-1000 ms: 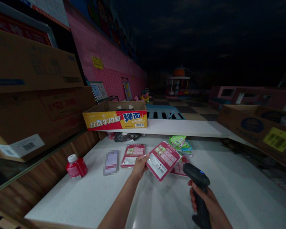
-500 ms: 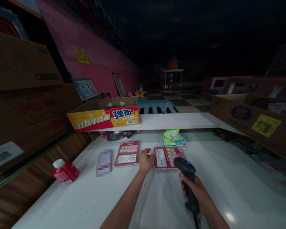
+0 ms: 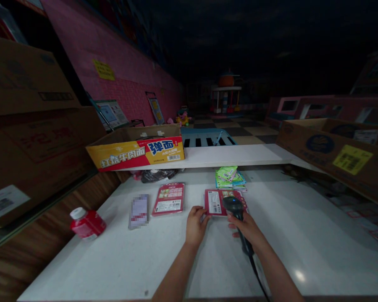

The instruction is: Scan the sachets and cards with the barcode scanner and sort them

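Note:
My right hand is wrapped round the handle of a dark corded barcode scanner, whose head is over the right part of a flat red packet. A white label with a barcode shows on the packet's left side. At its lower left corner, my left hand has thumb and fingers pinched together on the edge. Another red packet lies flat to the left, apart from my hands. Green and blue sachets are piled just behind the nearer packet.
On the white counter stand a red bottle with a white cap and a blurred-out flat item. A raised shelf crosses behind, with a yellow-red noodle carton. Brown cartons stand right and left.
The scanner has moved left and forward, so its head is now over the packet. My left hand has drawn back slightly towards me, to the packet's lower corner. The view has tilted slightly.

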`<state>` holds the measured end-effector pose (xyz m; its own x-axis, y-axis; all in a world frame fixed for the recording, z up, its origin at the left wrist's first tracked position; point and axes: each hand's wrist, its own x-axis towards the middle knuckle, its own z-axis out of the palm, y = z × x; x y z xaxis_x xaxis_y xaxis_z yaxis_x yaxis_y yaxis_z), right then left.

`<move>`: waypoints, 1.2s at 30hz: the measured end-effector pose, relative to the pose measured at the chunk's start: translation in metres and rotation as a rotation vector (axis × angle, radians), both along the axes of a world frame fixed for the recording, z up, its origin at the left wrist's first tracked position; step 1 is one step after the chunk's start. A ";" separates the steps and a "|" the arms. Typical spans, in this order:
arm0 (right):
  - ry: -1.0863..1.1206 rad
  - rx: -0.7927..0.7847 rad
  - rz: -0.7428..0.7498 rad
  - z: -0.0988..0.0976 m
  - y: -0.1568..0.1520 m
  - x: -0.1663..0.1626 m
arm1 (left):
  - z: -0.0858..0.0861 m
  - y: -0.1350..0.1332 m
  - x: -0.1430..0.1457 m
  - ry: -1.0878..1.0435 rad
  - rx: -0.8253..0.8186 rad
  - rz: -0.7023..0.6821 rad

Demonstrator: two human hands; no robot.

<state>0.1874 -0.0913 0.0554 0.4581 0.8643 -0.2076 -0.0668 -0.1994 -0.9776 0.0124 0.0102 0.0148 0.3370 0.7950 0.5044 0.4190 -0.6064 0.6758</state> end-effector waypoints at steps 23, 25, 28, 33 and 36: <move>0.066 0.049 0.124 0.022 -0.027 -0.050 | 0.038 0.008 -0.072 0.246 0.020 0.558; 0.072 0.051 0.147 0.025 -0.031 -0.055 | 0.052 0.022 -0.081 0.421 -0.030 0.695; 0.083 0.041 0.197 0.028 -0.035 -0.058 | 0.064 0.039 -0.086 0.613 -0.091 0.794; 0.076 0.010 0.275 0.028 -0.040 -0.056 | 0.056 0.040 -0.087 0.709 -0.178 0.812; 0.060 0.014 0.269 0.028 -0.041 -0.058 | 0.051 0.029 -0.088 0.712 -0.173 0.821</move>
<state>0.1293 -0.1323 0.0837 0.1985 0.9562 -0.2150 -0.0714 -0.2046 -0.9762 -0.0754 0.0387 0.0662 -0.1574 0.9515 0.2645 0.9790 0.1152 0.1683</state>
